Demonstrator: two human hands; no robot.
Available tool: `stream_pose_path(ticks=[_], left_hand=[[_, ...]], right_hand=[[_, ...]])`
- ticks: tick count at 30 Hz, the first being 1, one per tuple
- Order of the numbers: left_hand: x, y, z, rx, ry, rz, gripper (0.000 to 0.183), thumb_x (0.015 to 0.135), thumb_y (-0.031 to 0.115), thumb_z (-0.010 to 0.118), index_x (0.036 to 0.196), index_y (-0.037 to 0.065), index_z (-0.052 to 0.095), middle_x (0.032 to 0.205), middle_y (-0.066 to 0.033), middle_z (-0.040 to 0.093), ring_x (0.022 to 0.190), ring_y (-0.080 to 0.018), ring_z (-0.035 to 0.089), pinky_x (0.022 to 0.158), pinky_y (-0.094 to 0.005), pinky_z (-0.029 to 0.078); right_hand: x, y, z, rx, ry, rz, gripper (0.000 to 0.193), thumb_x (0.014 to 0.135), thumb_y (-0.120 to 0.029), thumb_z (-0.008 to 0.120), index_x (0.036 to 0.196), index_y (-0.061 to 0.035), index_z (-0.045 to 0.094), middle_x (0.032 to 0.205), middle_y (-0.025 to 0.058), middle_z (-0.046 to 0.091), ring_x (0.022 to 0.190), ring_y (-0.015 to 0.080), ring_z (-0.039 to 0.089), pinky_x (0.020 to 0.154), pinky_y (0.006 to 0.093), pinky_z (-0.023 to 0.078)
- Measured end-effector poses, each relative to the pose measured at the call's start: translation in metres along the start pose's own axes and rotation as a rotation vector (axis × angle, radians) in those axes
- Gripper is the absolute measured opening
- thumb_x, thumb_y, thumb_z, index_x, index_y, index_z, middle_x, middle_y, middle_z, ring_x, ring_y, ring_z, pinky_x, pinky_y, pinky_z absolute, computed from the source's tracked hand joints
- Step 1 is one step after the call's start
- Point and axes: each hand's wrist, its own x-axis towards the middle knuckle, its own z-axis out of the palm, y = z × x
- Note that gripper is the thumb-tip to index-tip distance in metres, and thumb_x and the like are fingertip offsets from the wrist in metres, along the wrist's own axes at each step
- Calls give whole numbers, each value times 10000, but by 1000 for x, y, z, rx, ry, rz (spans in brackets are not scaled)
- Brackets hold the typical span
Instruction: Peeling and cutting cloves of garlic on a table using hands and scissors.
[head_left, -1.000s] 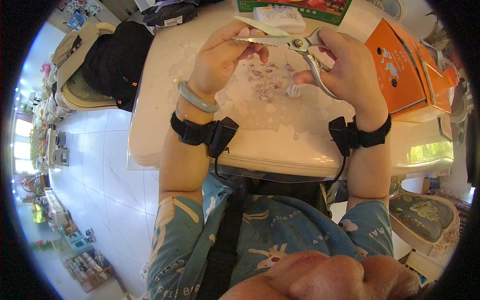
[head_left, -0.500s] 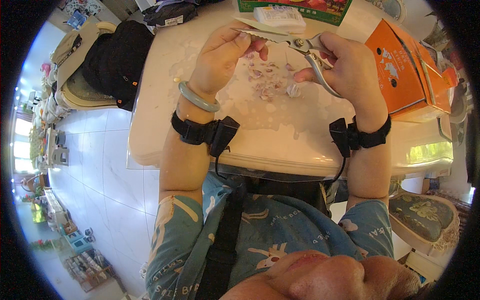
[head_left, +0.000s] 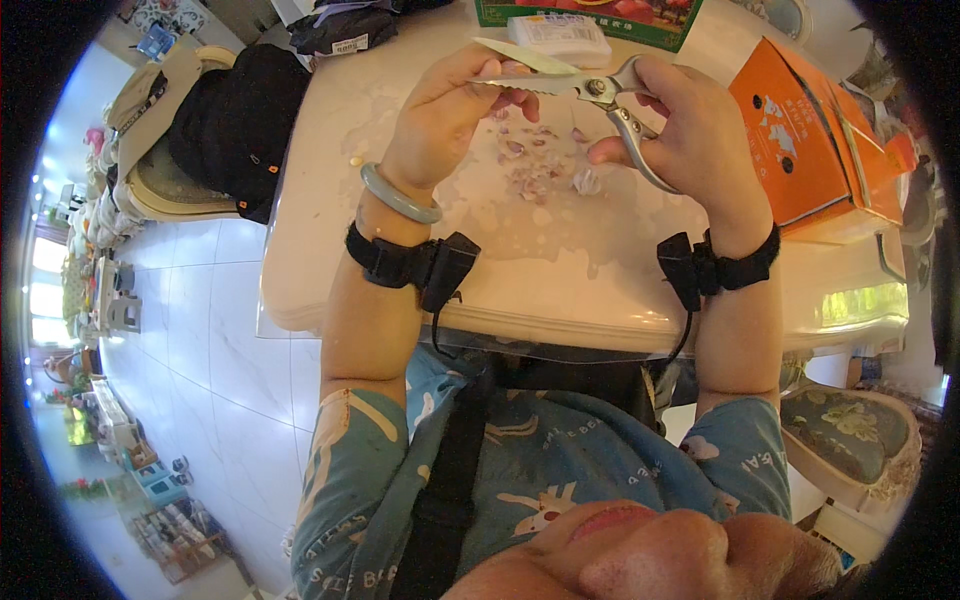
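My right hand (head_left: pixel 705 130) grips the handles of metal kitchen scissors (head_left: pixel 597 89), whose blades are spread and point left. One blade has a toothed edge. The blades reach across the fingertips of my left hand (head_left: pixel 436 125). Its thumb and fingers are pinched together, and whatever they hold is hidden behind them and the blades. Below the scissors, pinkish-white garlic skins (head_left: pixel 528 182) lie scattered on the table, with a whitish piece of garlic (head_left: pixel 587 181) at their right side.
The pale table (head_left: pixel 400 290) has wet patches. An orange box (head_left: pixel 800 140) stands at the right, a white packet (head_left: pixel 560 38) and a green-and-red box (head_left: pixel 650 25) at the far side. Black cloth (head_left: pixel 240 125) covers a chair at the left. A small pale piece (head_left: pixel 357 160) lies near my left wrist.
The scissor blades have spread wider, the toothed blade swinging down toward me. Both hands stay almost in the same place.
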Motion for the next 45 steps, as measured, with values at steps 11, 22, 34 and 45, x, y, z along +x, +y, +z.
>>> stream_pose_path(ticks=[11,22,34,45], left_hand=[[-3,-8,-9,-37,-28,-29,295,948,235,445,1091,2,554,921,-60,590,821,-151,548,748,-261,395],[8,-10,11,258,-151,42,233,953,204,432,1018,7,539,980,-65,535,941,-170,520,858,-291,398],[6,-20,20,377,-64,-19,205,940,158,494,1016,-9,586,994,-51,555,906,-134,512,803,-246,414],[6,-27,20,421,131,-162,216,807,80,682,989,8,591,886,-24,564,796,-98,518,716,-230,442]], right_hand=[[-4,0,5,-20,-87,124,687,482,-619,773,726,-41,491,574,65,460,520,238,458,488,315,375],[-14,65,23,-79,-240,716,629,666,-534,720,944,19,605,865,194,643,805,335,633,710,393,494],[-7,17,38,978,-40,424,308,808,-91,668,1084,29,603,920,106,662,841,177,630,753,280,505],[-8,3,51,1428,-84,470,217,831,-180,679,1002,-47,659,809,-8,636,697,68,565,572,196,457]])
